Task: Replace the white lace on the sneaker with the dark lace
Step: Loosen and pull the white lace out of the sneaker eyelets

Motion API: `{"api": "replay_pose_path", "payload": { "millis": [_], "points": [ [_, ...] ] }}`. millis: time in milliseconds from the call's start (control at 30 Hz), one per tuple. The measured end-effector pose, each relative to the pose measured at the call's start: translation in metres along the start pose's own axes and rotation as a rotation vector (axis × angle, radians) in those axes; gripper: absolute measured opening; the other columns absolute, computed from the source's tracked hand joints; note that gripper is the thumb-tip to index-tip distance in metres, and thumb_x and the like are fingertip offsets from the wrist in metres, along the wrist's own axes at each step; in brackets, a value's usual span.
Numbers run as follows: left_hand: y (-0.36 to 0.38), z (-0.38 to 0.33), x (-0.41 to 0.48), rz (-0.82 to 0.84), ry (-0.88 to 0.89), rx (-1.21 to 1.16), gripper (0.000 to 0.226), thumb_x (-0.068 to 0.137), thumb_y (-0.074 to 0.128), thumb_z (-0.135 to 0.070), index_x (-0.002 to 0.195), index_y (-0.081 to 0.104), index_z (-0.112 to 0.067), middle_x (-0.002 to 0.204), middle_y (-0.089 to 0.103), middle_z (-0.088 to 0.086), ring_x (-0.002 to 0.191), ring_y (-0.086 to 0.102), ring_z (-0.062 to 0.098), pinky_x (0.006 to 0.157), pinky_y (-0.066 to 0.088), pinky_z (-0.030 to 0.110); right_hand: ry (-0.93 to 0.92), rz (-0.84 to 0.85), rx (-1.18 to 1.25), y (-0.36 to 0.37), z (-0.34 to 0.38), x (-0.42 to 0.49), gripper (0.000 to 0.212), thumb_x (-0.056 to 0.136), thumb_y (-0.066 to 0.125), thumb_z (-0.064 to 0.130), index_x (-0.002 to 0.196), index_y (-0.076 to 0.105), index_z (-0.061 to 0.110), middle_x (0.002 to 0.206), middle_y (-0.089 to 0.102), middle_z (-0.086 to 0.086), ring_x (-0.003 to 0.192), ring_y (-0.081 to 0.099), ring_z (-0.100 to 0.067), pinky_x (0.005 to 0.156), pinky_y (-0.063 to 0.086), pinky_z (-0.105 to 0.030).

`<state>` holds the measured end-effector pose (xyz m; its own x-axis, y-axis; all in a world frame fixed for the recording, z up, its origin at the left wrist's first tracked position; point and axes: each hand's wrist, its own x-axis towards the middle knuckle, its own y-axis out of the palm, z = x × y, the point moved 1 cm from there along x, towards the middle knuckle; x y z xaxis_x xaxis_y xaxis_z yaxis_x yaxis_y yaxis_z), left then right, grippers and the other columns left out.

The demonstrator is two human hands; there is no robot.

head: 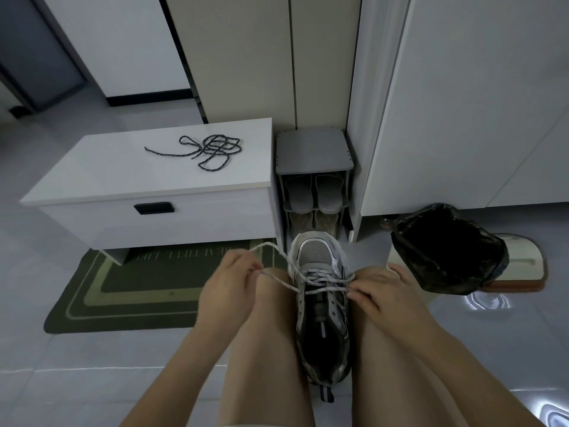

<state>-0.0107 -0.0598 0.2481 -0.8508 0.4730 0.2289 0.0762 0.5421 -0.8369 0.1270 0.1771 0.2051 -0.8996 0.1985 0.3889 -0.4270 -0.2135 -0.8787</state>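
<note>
A grey and black sneaker (pixel 321 306) stands between my knees, toe pointing away. The white lace (pixel 278 279) still crosses its lower eyelets. My left hand (pixel 229 283) pinches a strand of the white lace pulled out to the left of the shoe, and a loose end arcs up past it. My right hand (pixel 377 292) pinches the lace at the shoe's right eyelets. The dark lace (pixel 212 151) lies in a loose tangle on top of the white bench (pixel 123 177), out of reach of both hands.
A green doormat (pixel 92 300) lies on the floor under the bench. A small grey shoe rack (pixel 314 180) with slippers stands behind the sneaker. A bin with a black bag (pixel 443 251) sits to the right. White cabinets rise behind.
</note>
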Motion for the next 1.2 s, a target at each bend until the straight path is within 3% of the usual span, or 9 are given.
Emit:
{"api": "replay_pose_path", "payload": {
  "millis": [167, 267, 433, 500, 700, 867, 1000, 1100, 1200],
  "points": [
    [0.028, -0.018, -0.015, 0.106, 0.249, 0.040, 0.021, 0.087, 0.048, -0.036, 0.087, 0.066, -0.027, 0.091, 0.064, -0.013, 0.079, 0.058, 0.010, 0.069, 0.050, 0.029, -0.023, 0.032, -0.001, 0.001, 0.006, 0.003, 0.029, 0.083, 0.041, 0.051, 0.076, 0.063, 0.034, 0.074, 0.063, 0.020, 0.083, 0.061, -0.007, 0.088, 0.021, -0.022],
    [0.034, -0.017, -0.015, 0.097, 0.257, 0.094, 0.025, 0.087, 0.042, -0.037, 0.080, 0.063, -0.026, 0.082, 0.061, -0.012, 0.073, 0.055, 0.012, 0.063, 0.044, 0.025, -0.018, 0.050, 0.001, -0.001, 0.006, 0.003, 0.031, 0.083, 0.040, 0.055, 0.077, 0.064, 0.034, 0.075, 0.063, 0.021, 0.084, 0.061, -0.006, 0.089, 0.020, -0.022],
    [0.030, -0.016, -0.018, 0.136, 0.292, 0.156, 0.016, 0.086, 0.047, -0.039, 0.091, 0.059, -0.029, 0.095, 0.059, -0.015, 0.084, 0.056, 0.011, 0.067, 0.034, 0.023, -0.023, 0.015, 0.032, -0.005, 0.006, 0.004, 0.042, 0.086, 0.034, 0.061, 0.082, 0.066, 0.035, 0.077, 0.064, 0.021, 0.083, 0.062, -0.006, 0.088, 0.017, -0.017],
    [0.032, -0.015, -0.018, 0.175, 0.288, 0.166, 0.016, 0.085, 0.055, -0.040, 0.098, 0.058, -0.032, 0.101, 0.059, -0.016, 0.090, 0.054, 0.011, 0.070, 0.031, 0.023, -0.031, 0.000, 0.034, -0.004, 0.009, 0.005, 0.045, 0.088, 0.032, 0.061, 0.080, 0.066, 0.034, 0.074, 0.063, 0.021, 0.080, 0.062, -0.007, 0.088, 0.019, -0.018],
    [0.027, -0.008, -0.017, 0.048, 0.273, 0.153, 0.024, 0.087, 0.042, -0.044, 0.078, 0.062, -0.033, 0.078, 0.058, -0.015, 0.071, 0.052, 0.011, 0.058, 0.034, 0.024, -0.024, 0.021, 0.063, 0.000, 0.019, 0.006, 0.032, 0.082, 0.043, 0.056, 0.078, 0.064, 0.033, 0.070, 0.061, 0.020, 0.076, 0.060, -0.010, 0.088, 0.020, -0.020],
    [-0.003, 0.032, -0.007, -0.072, 0.042, 0.084, 0.019, 0.087, 0.054, -0.031, 0.087, 0.071, -0.023, 0.088, 0.058, -0.008, 0.077, 0.055, 0.013, 0.067, 0.049, 0.034, 0.008, 0.042, 0.046, -0.004, 0.011, 0.006, 0.028, 0.081, 0.042, 0.056, 0.075, 0.058, 0.034, 0.071, 0.060, 0.019, 0.079, 0.060, -0.007, 0.094, 0.016, -0.019],
    [-0.008, 0.049, -0.008, -0.061, -0.085, 0.100, 0.012, 0.088, 0.062, -0.025, 0.092, 0.072, -0.019, 0.093, 0.058, -0.004, 0.083, 0.055, 0.019, 0.068, 0.044, 0.029, 0.004, 0.050, 0.015, -0.004, 0.014, 0.008, 0.035, 0.082, 0.040, 0.055, 0.071, 0.063, 0.032, 0.067, 0.061, 0.017, 0.075, 0.062, -0.010, 0.088, 0.021, -0.022],
    [0.007, 0.036, -0.012, 0.010, -0.043, 0.111, 0.042, 0.084, 0.041, -0.045, 0.101, 0.070, -0.021, 0.102, 0.060, -0.002, 0.087, 0.056, 0.021, 0.071, 0.047, 0.032, 0.018, 0.049, 0.034, -0.004, 0.020, 0.009, 0.035, 0.079, 0.044, 0.058, 0.077, 0.064, 0.029, 0.064, 0.062, 0.011, 0.071, 0.062, -0.012, 0.087, 0.025, -0.025],
    [0.021, 0.012, -0.015, 0.030, 0.090, 0.081, 0.037, 0.082, 0.045, -0.044, 0.107, 0.067, -0.026, 0.106, 0.062, -0.005, 0.090, 0.057, 0.020, 0.075, 0.049, 0.035, 0.014, 0.050, 0.046, -0.006, 0.024, 0.009, 0.034, 0.083, 0.042, 0.055, 0.082, 0.063, 0.028, 0.070, 0.063, 0.011, 0.073, 0.062, -0.012, 0.088, 0.025, -0.023]
  ]
}}
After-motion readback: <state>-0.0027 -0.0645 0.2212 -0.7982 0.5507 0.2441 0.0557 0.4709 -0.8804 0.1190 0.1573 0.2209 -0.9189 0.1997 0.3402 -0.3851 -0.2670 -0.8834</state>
